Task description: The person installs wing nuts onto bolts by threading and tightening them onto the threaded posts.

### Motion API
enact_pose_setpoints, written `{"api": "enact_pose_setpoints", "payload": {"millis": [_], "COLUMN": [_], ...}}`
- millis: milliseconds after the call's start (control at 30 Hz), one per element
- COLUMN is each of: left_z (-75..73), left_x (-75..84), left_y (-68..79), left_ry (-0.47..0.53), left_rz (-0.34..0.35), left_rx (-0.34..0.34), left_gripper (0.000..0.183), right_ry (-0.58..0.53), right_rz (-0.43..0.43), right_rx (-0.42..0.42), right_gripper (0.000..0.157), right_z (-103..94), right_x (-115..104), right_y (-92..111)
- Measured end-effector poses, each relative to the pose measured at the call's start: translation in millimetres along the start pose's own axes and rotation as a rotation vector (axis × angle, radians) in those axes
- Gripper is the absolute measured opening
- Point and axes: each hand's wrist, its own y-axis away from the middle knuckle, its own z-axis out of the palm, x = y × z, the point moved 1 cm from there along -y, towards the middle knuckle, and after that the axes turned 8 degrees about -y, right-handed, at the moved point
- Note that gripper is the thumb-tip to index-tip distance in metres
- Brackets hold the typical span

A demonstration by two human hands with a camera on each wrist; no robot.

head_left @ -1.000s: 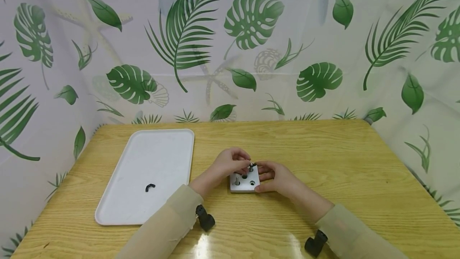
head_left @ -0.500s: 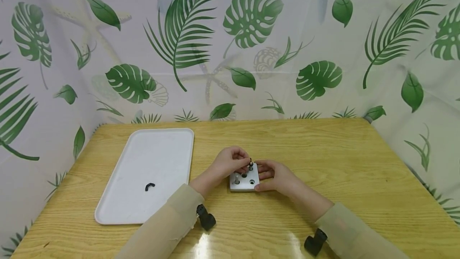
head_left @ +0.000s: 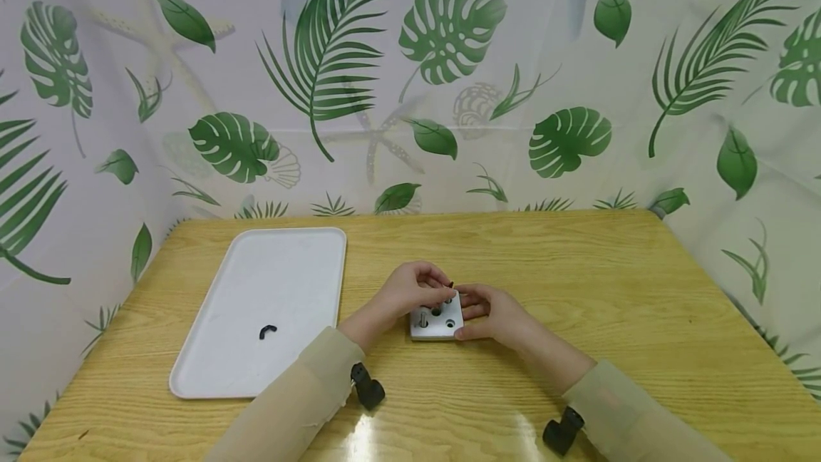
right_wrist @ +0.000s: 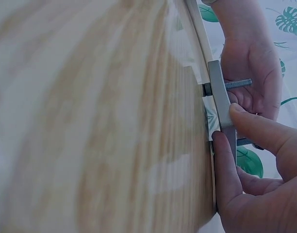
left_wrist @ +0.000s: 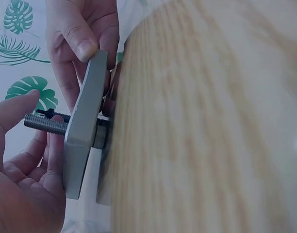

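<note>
A small silver-white square plate (head_left: 436,334) with several holes is held just above the table. Two threaded bolts pass through it; the nearer-left bolt (head_left: 423,320) is bare, its shaft pointing up. On the farther bolt sits a black wing nut (left_wrist: 45,113), largely covered by fingers in the head view. My left hand (head_left: 410,292) has its curled fingers and thumb around that wing nut, the thumb standing off a little in the left wrist view. My right hand (head_left: 497,319) grips the plate's right side, thumb on top, fingers beneath.
A white tray (head_left: 282,273) lies at the left of the wooden table (head_left: 577,284), with a second black wing nut (head_left: 268,332) on it. A leaf-patterned cloth (head_left: 359,91) hangs behind the table and along its sides.
The black wing nut has turned on its bolt. My left thumb has swept rightward across it and now hides most of the bolt. The right hand and plate stay put.
</note>
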Motion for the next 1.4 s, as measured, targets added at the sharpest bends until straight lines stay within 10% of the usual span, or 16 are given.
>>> {"api": "enact_pose_setpoints", "payload": {"millis": [1400], "left_z": [0.0], "left_x": [-0.9], "left_y": [-0.8], "left_ry": [-0.017], "left_rz": [0.007], "left_rx": [-0.003], "left_gripper": [0.02], "right_ry": [-0.018], "right_rz": [0.019], "right_rx": [0.019], "right_gripper": [0.082], "right_z": [0.9], "right_x": [0.5], "right_y": [-1.1]}}
